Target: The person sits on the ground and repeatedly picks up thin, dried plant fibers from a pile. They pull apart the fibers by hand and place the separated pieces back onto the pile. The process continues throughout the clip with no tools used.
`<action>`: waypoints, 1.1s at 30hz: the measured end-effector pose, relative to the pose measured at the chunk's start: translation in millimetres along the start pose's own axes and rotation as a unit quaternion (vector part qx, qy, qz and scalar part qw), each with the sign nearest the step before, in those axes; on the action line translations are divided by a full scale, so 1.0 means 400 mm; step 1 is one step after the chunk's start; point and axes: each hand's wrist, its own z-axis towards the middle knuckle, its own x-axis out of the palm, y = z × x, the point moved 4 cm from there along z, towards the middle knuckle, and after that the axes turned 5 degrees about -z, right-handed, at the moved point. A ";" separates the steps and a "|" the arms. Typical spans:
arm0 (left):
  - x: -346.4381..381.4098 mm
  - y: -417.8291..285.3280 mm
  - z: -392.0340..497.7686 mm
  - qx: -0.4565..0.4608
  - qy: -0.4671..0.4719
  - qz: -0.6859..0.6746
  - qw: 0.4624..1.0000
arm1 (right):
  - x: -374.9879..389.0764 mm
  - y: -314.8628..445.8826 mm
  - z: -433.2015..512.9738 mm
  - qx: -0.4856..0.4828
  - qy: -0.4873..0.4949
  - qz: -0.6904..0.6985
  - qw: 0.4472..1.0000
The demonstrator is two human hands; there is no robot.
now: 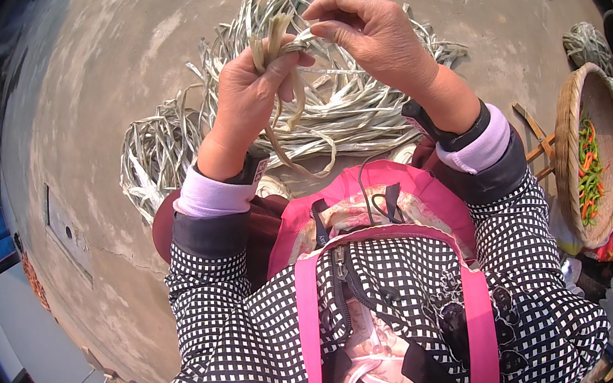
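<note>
Between the thumb and fingers of my left hand (253, 86) is a small bundle of pale plant-fibre strips (277, 33), its cut ends pointing up. My right hand (370, 34) pinches a thin whitish strip (306, 36) that runs across to the bundle at my left fingertips. One loose strip (304, 170) hangs in a loop below my left hand. Beneath both hands, a big heap of long silvery-green flat strands (353, 108) lies coiled on the ground. A smaller tangle of the same strands (154, 147) spreads to the left.
A shallow woven basket (565, 159) at the right holds green and red chili peppers (588, 174). Behind it sits a wound ball of strands (588, 45). Wooden slats (534, 132) stick out beside the basket. A pink apron (283, 234) covers my lap. The ground is concrete (95, 102).
</note>
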 end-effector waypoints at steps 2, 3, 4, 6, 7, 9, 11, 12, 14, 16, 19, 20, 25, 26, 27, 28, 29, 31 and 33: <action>-0.006 0.001 -0.003 -0.006 0.007 0.020 1.000 | 0.011 0.003 -0.004 -0.015 0.035 -0.061 0.997; -0.006 0.002 -0.005 -0.015 0.017 0.020 1.000 | 0.015 0.005 -0.006 -0.026 0.053 -0.089 0.994; -0.004 0.005 -0.007 -0.032 0.023 0.021 0.999 | 0.013 0.001 -0.007 0.000 0.047 -0.074 0.996; -0.001 0.006 -0.008 -0.051 0.030 0.033 0.998 | 0.007 -0.007 -0.005 0.047 0.033 -0.049 0.997; 0.000 0.005 -0.009 -0.055 0.031 0.045 0.997 | 0.001 -0.003 -0.006 0.038 -0.001 -0.035 0.999; 0.001 0.003 -0.008 -0.065 0.035 0.060 0.995 | -0.011 -0.007 0.002 0.058 -0.038 -0.055 0.996; -0.003 0.002 -0.008 -0.075 0.020 0.070 0.995 | -0.014 -0.009 0.005 0.078 -0.045 -0.072 0.993; -0.005 0.002 -0.007 -0.078 0.014 0.072 0.994 | -0.011 -0.008 0.004 0.083 -0.046 -0.059 0.994; -0.005 0.001 -0.006 -0.064 0.003 0.010 0.998 | 0.004 -0.005 -0.005 0.097 -0.048 -0.033 0.994; -0.003 0.000 -0.004 -0.036 -0.009 -0.016 0.999 | 0.031 -0.005 -0.023 0.134 -0.041 0.046 0.989; -0.003 -0.003 -0.002 0.013 -0.036 -0.015 0.999 | 0.080 0.006 -0.055 0.126 -0.015 0.088 0.988; -0.004 -0.004 -0.003 0.019 -0.046 -0.025 0.998 | 0.096 0.009 -0.063 0.120 0.004 0.093 0.988; -0.011 -0.004 -0.010 -0.005 -0.074 -0.103 0.992 | 0.092 0.000 -0.066 0.099 -0.006 -0.003 0.995; -0.014 -0.005 -0.009 0.001 -0.083 -0.069 0.994 | 0.092 -0.003 -0.065 0.118 0.012 0.030 0.992; -0.017 -0.008 -0.008 0.017 -0.094 -0.038 0.995 | 0.093 -0.003 -0.068 0.139 0.023 0.065 0.988; -0.017 -0.009 -0.007 0.036 -0.100 -0.006 0.994 | 0.095 -0.001 -0.069 0.158 0.037 0.092 0.983; -0.022 -0.024 -0.004 0.107 -0.114 0.098 0.983 | 0.093 -0.002 -0.068 0.191 0.043 0.197 0.961; -0.018 -0.046 -0.003 0.233 -0.120 0.299 0.917 | 0.085 0.003 -0.065 0.231 0.061 0.395 0.887; -0.021 -0.039 0.002 0.210 -0.097 0.320 0.919 | 0.058 -0.005 -0.055 0.247 0.026 0.392 0.886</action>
